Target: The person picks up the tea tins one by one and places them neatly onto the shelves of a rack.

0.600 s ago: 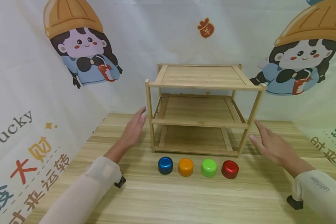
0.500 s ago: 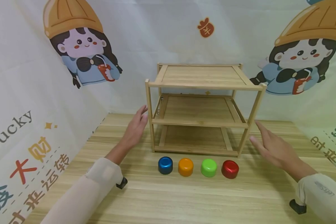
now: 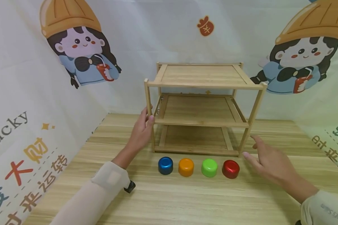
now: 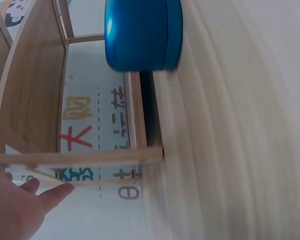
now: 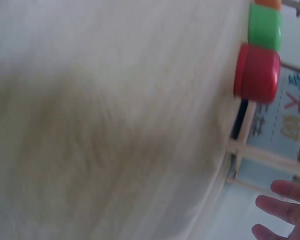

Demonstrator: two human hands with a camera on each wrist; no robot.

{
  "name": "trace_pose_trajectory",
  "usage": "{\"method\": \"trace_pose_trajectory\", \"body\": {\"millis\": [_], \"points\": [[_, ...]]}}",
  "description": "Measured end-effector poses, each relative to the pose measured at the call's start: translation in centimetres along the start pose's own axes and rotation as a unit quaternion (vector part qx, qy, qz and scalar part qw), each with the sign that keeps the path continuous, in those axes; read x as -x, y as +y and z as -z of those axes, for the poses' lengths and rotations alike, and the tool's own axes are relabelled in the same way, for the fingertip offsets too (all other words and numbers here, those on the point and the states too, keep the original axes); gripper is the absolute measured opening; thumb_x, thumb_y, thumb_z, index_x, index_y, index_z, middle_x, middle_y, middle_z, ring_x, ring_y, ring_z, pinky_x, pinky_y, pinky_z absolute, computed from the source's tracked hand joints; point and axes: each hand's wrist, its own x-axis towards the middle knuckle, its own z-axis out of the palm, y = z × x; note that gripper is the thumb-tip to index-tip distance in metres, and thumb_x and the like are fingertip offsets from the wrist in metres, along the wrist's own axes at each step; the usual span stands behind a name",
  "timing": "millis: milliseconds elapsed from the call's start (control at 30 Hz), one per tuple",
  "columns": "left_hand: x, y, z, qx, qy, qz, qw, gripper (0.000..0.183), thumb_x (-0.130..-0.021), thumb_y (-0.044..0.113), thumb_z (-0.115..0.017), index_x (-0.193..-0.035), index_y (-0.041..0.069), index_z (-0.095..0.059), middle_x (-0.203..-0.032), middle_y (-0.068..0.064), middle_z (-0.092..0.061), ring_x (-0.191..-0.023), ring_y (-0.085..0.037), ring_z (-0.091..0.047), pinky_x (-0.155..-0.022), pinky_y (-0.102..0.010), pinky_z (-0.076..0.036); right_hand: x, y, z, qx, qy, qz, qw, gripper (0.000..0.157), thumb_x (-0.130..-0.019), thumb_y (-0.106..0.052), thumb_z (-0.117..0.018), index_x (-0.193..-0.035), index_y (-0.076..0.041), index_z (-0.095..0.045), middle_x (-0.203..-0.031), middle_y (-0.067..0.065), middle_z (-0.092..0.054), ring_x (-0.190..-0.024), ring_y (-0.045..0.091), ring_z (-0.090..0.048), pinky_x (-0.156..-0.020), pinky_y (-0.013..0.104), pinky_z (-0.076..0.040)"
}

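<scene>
A three-tier wooden shelf rack [image 3: 201,122] stands at the middle back of the table. My left hand [image 3: 140,132] is at its left front post, thumb before the post and fingers behind it, holding it; in the left wrist view the fingers [image 4: 55,196] show beside the post. My right hand [image 3: 273,161] is off the rack's right front corner, thumb and forefinger apart, nothing held. Nearest to it is a shiny red round pot-like cylinder [image 3: 230,169]. Left of that stand a green cylinder [image 3: 209,167], an orange cylinder [image 3: 186,167] and a blue cylinder [image 3: 165,165].
The light wood-grain table [image 3: 197,200] runs back to a printed cloth backdrop [image 3: 135,37], which also hangs along both sides. The row of cylinders is just in front of the rack's bottom front rail [image 3: 195,152].
My left hand has moved rightward onto the rack's left front post. My right hand has shifted down towards the red cylinder, away from the right post. Rack and cylinders stay in place.
</scene>
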Motion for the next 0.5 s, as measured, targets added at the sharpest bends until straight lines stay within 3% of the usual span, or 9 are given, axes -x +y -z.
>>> {"method": "trace_pose_trajectory", "body": {"millis": [167, 267, 400, 500], "points": [[-0.1, 0.0, -1.0, 0.026, 0.023, -0.005, 0.9994, 0.053, -0.113, 0.037, -0.031, -0.162, 0.021, -0.021, -0.166, -0.007, -0.032, -0.149, -0.034, -0.037, -0.119, -0.058, -0.033, 0.5, -1.6, -1.2, 0.023, -0.021, 0.026, 0.999, 0.074, -0.103, -0.053, -0.052, -0.156, -0.004, -0.032, -0.129, 0.024, -0.068, -0.11, 0.042, -0.069, -0.087, 0.064, -0.053], [-0.1, 0.1, -1.6, 0.035, 0.042, 0.002, 0.9985, 0.051, -0.114, 0.034, -0.029, -0.162, 0.02, -0.022, -0.166, -0.006, -0.034, -0.149, -0.034, -0.038, -0.117, -0.056, -0.037, 0.7, -2.2, -2.1, 0.044, -0.025, 0.042, 0.998, 0.073, -0.102, -0.056, -0.053, -0.155, -0.009, -0.036, -0.132, 0.022, -0.067, -0.115, 0.041, -0.067, -0.088, 0.065, -0.052], [-0.1, 0.1, -2.2, 0.038, 0.058, 0.016, 0.9975, 0.051, -0.113, 0.039, -0.026, -0.162, 0.023, -0.023, -0.165, -0.003, -0.037, -0.128, -0.036, -0.054, -0.099, -0.051, -0.047, 0.9, -2.7, -3.2, 0.069, -0.021, 0.063, 0.995, 0.071, -0.099, -0.059, -0.055, -0.153, -0.015, -0.042, -0.128, 0.019, -0.069, -0.108, 0.036, -0.071, -0.079, 0.058, -0.056], [-0.1, 0.1, -2.4, 0.042, 0.062, 0.025, 0.9969, 0.052, -0.112, 0.045, -0.026, -0.161, 0.027, -0.025, -0.164, 0.001, -0.039, -0.112, -0.033, -0.055, -0.088, -0.045, -0.048, 1.0, -3.0, -3.7, 0.08, -0.018, 0.076, 0.994, 0.069, -0.098, -0.061, -0.056, -0.151, -0.018, -0.044, -0.123, 0.015, -0.072, -0.102, 0.033, -0.072, -0.074, 0.054, -0.057]]}}
